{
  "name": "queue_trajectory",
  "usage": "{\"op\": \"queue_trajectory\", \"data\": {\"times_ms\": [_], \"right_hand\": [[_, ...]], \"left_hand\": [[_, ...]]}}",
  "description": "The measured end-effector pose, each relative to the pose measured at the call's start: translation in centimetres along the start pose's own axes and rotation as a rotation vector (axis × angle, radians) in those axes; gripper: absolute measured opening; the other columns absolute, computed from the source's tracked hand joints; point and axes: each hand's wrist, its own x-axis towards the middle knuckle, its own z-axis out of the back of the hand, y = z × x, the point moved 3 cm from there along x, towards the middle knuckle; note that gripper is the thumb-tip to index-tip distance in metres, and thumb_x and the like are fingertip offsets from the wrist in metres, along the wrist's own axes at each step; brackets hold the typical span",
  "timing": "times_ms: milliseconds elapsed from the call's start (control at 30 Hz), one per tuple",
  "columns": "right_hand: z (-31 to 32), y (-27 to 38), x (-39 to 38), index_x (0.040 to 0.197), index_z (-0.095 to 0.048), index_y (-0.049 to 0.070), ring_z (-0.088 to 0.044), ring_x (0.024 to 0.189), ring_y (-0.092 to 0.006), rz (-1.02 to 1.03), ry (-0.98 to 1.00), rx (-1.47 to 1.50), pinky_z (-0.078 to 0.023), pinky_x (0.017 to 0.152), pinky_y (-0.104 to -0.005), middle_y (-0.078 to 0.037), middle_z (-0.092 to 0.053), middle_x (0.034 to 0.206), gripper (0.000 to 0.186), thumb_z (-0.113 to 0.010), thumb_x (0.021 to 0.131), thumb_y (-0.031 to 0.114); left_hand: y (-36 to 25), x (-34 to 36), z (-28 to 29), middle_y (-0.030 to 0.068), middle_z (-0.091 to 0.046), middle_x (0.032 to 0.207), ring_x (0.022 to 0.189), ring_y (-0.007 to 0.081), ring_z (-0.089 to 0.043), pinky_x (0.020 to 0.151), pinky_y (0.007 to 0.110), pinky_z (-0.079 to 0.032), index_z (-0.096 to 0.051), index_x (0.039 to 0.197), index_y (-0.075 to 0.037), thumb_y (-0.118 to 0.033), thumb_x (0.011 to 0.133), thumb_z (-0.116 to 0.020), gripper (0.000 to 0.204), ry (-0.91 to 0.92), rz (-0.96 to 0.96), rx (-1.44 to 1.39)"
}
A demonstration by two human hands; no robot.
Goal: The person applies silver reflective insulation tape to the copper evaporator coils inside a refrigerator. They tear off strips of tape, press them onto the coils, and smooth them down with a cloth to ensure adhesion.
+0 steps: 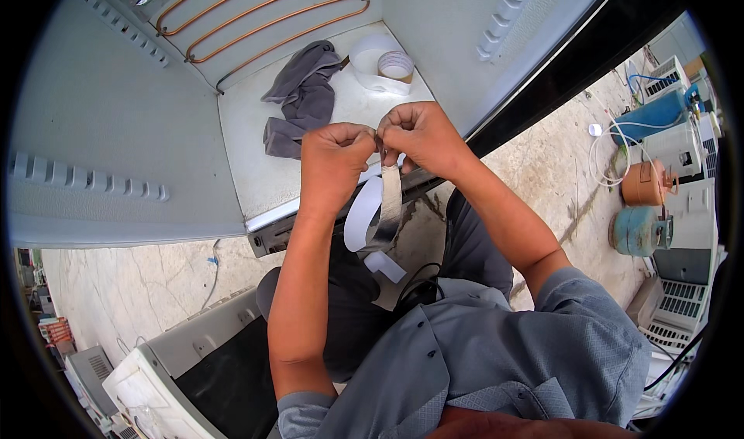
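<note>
Both of my hands meet in front of the open refrigerator cabinet [271, 199], fingertips pinched close together. Between them is the upper end of a silvery foil tape strip [390, 199], which hangs down toward my knees. White backing paper [362, 218] curls away from the strip, partly loose from it. My left hand [335, 156] grips the end from the left, thumb against bent fingers. From the other side my right hand [422, 135] pinches the same end. Exactly where each fingertip touches the tape is hidden.
On the cabinet floor lie a crumpled grey cloth [306, 94] and a tape roll [396, 66] with loose white backing [370, 51]. Copper tubing [267, 20] loops along the back wall. Gas cylinders [639, 231] and a white hose [601, 160] are at the right; an appliance panel [225, 377] stands lower left.
</note>
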Motion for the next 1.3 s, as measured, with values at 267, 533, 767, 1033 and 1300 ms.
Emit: {"op": "queue_trajectory", "data": {"times_ms": [267, 533, 767, 1033, 1300], "right_hand": [[0.2, -0.6, 0.0, 0.095, -0.065, -0.001, -0.067, 0.065, -0.0095, 0.059, 0.032, 0.027, -0.05, 0.052, -0.0239, -0.006, -0.069, 0.077, 0.016, -0.061, 0.098, 0.014], [-0.3, -0.8, -0.6, 0.101, -0.061, 0.003, -0.06, 0.067, -0.0057, 0.174, 0.063, -0.079, -0.045, 0.054, -0.0223, 0.001, -0.062, 0.08, 0.018, -0.057, 0.103, 0.02], [-0.4, -0.3, -1.0, 0.101, -0.06, 0.002, -0.059, 0.067, -0.0053, 0.196, 0.053, -0.114, -0.046, 0.055, -0.0225, 0.001, -0.061, 0.081, 0.019, -0.056, 0.104, 0.021], [-0.3, -0.4, -1.0, 0.101, -0.061, 0.002, -0.06, 0.068, -0.0057, 0.191, 0.038, -0.094, -0.047, 0.055, -0.0224, 0.0, -0.062, 0.084, 0.017, -0.058, 0.104, 0.018], [-0.3, -0.7, -1.0, 0.101, -0.062, 0.002, -0.062, 0.069, -0.006, 0.184, 0.032, -0.104, -0.049, 0.057, -0.0223, 0.0, -0.063, 0.086, 0.018, -0.059, 0.104, 0.02]], "left_hand": [[-0.5, -0.3, -0.1, 0.005, -0.074, 0.076, 0.061, 0.0055, -0.056, 0.056, 0.023, -0.045, -0.078, 0.088, 0.006, -0.009, 0.088, -0.068, 0.018, 0.035, 0.027, -0.117], [0.1, -0.1, -0.1, 0.004, -0.074, 0.077, 0.058, 0.0038, -0.053, 0.05, 0.021, -0.037, -0.078, 0.09, 0.002, -0.009, 0.09, -0.069, 0.015, 0.053, -0.002, -0.132], [-0.5, -0.4, -0.2, 0.0092, -0.075, 0.079, 0.06, 0.0059, -0.055, 0.055, 0.023, -0.045, -0.077, 0.089, 0.006, -0.006, 0.088, -0.066, 0.017, 0.036, 0.046, -0.176], [-0.8, -0.4, -0.4, 0.0091, -0.076, 0.078, 0.059, 0.0059, -0.055, 0.055, 0.023, -0.045, -0.077, 0.088, 0.007, -0.006, 0.087, -0.065, 0.017, 0.028, 0.068, -0.153], [-1.0, -0.6, -0.2, 0.0096, -0.076, 0.08, 0.06, 0.0065, -0.056, 0.056, 0.023, -0.045, -0.077, 0.087, 0.006, -0.007, 0.088, -0.066, 0.017, 0.035, 0.102, -0.153]]}}
